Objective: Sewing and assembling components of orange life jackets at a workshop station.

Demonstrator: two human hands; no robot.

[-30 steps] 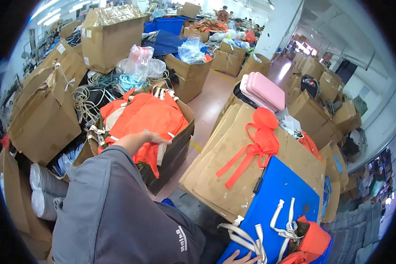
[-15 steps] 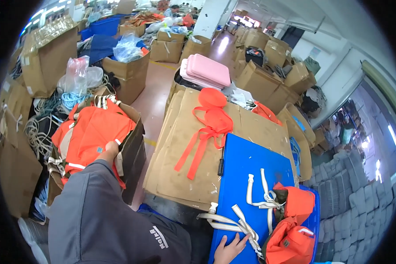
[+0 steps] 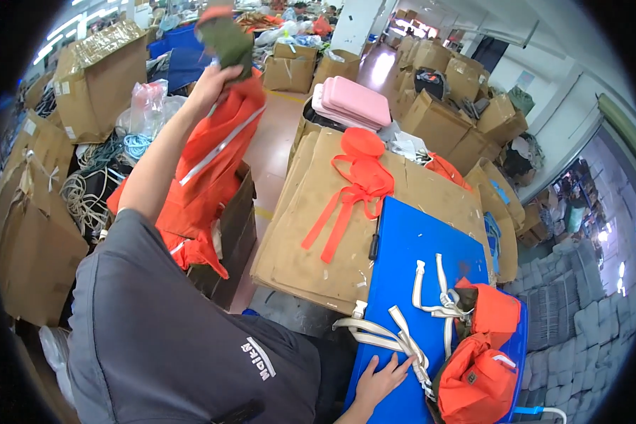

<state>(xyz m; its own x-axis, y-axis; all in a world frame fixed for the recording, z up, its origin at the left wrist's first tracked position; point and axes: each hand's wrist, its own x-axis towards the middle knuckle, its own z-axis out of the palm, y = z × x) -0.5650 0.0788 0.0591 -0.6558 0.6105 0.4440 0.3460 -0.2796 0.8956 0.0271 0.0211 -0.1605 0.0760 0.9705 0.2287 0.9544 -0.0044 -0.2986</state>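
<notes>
My left hand is raised at the far left, closed round the upper part of an orange vest. The vest hangs down with a pale reflective strip, and olive cloth shows above my fist. Below it, more orange vests fill a cardboard box. My right hand lies on the blue board with fingers spread, its tips at the cream webbing straps. These straps run to folded orange vests with olive insides at the board's right edge. A white buckle ends one strap.
Ahead, flattened cardboard bears a roll of orange webbing with loose tails. Pink panels are stacked beyond. Rope coils and a tall carton stand left; grey bundles are piled right.
My left hand has risen from the box, lifting an orange vest up and away. My right hand stays on the blue board by the straps. The whole view has shifted slightly.
</notes>
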